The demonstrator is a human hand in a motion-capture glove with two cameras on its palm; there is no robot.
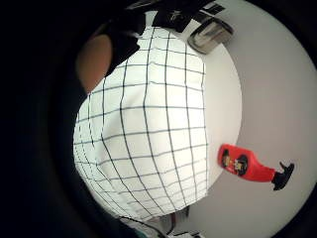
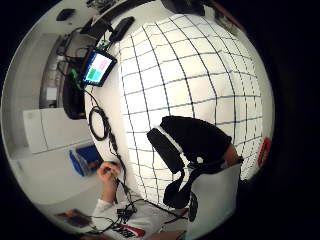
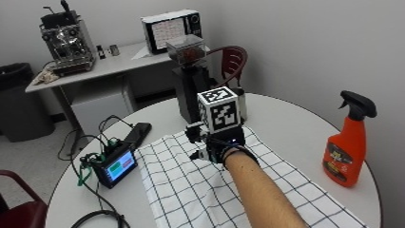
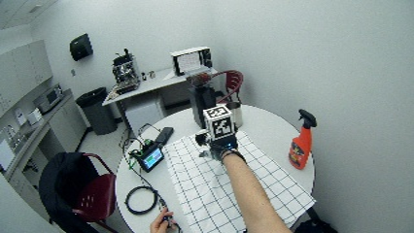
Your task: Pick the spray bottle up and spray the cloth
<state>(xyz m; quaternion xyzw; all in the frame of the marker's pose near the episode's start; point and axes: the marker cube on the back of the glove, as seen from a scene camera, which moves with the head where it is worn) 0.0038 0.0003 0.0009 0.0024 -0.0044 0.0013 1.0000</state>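
Spray bottle (image 3: 345,154) stands upright near the table's (image 3: 284,118) right edge, well apart from my right hand (image 3: 221,149), which hovers over the checked cloth (image 3: 190,190) spread across the middle of the round top. I cannot tell from these views whether my gloved fingers are straight or curled; nothing appears to be held. The bottle is orange plastic with a black trigger head (image 3: 357,104); I judge it rigid, smooth-sided and likely part full, so moderately weighty and a little slippery. The narrow neck just under the trigger looks like the place to take hold, with a finger free for the lever. The cloth is thin, soft fabric lying flat, with some folds, and should stay put under a mist. Bare tabletop lies between cloth and bottle, giving open room to reach across to the right. The bottle sits close to the rim, so a careless nudge could tip it off the edge. A small screen (image 3: 117,167) with cables sits beside the cloth's left side, and a dark stand (image 3: 190,90) rises at the far side, both away from the reach.
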